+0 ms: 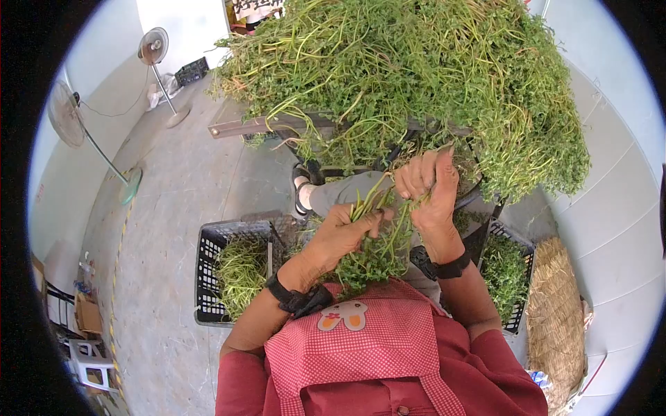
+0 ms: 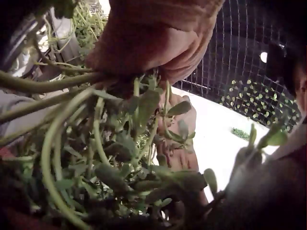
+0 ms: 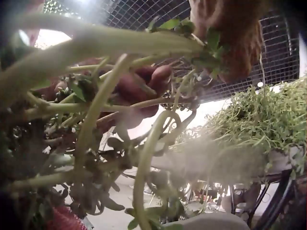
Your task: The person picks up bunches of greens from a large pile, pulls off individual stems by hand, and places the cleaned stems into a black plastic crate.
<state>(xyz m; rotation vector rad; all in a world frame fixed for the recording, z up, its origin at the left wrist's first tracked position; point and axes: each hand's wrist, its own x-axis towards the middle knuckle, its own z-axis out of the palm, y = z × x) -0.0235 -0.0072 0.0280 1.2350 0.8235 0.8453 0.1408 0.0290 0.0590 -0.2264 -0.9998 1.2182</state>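
Green leafy stems in a small bunch (image 1: pixel 378 239) are sitting at the view's centre, the left hand (image 1: pixel 340 232) curling around them from eight o'clock while the right hand (image 1: pixel 430 187) is pinching stem tops at one o'clock, below a big heaped green pile (image 1: pixel 416 69).

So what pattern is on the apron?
Red-and-white checks on the apron, clearest in the head view.

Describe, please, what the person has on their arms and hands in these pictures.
Both hands are bare, with no gloves. The left hand has a black strap with a small black device round its wrist. The right hand has a similar black band round its wrist. The forearms are uncovered; dark red sleeves start at the upper arms, matching the red top under a red-and-white checked apron.
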